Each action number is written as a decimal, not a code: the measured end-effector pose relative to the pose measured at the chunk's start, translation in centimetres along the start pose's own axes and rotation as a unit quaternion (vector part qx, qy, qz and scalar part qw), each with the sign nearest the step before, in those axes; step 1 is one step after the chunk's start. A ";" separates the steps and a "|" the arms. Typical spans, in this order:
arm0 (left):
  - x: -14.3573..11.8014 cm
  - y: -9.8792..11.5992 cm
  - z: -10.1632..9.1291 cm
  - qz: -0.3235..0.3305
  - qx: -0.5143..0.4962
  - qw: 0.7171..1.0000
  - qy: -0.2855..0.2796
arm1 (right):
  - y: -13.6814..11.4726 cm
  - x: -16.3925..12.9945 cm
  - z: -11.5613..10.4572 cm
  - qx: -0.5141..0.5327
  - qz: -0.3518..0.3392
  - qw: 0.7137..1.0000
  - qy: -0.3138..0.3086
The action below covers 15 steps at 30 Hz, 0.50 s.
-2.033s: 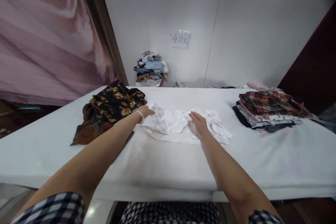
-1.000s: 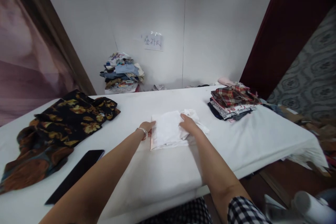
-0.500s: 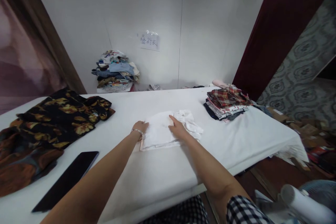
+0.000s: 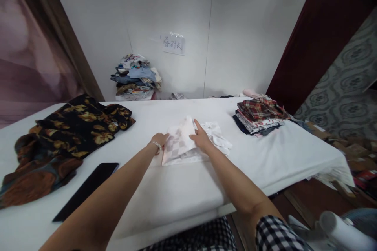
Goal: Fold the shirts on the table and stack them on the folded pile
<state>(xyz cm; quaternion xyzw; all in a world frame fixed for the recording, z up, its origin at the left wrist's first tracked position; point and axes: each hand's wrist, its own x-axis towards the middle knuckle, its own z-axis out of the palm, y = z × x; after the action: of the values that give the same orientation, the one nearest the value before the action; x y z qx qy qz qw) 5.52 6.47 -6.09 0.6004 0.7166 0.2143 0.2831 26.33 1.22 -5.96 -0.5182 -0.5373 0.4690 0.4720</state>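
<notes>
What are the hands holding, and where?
Both hold the white shirt: left hand at its left edge, right hand on its middle.

Both forearms are bare from the elbow down, with short sleeves in a black-and-white check showing at the bottom edge, clearest on the right arm. On the wrist just behind the left hand (image 4: 160, 139) sits a thin, pale bracelet that looks beaded, while the right hand (image 4: 200, 139) wears no ring or band that can be made out. The same checked fabric shows below the arms, so the garment looks to be one piece or a matching set.
</notes>
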 end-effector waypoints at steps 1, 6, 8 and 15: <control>-0.1 0.1 -0.2 -0.017 -0.020 1.000 -0.010 | -0.1 -0.1 0.2 0.025 0.010 1.000 -0.001; -0.9 0.6 -1.0 -0.085 -0.095 0.991 -0.031 | 0.5 -1.0 -1.3 0.024 0.159 0.986 0.042; -1.0 0.7 -0.9 -0.093 -0.106 0.990 -0.030 | 0.7 -1.5 -2.0 0.063 0.191 0.979 0.030; -0.3 0.8 -0.2 -0.045 -0.053 0.998 0.005 | 0.2 -2.2 -0.1 0.177 0.156 0.971 -0.031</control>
<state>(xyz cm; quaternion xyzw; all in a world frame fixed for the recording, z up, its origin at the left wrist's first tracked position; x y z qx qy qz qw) 6.05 6.31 -5.42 0.5503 0.7324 0.2418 0.3198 26.51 -0.96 -6.22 -0.4889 -0.3725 0.6407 0.4601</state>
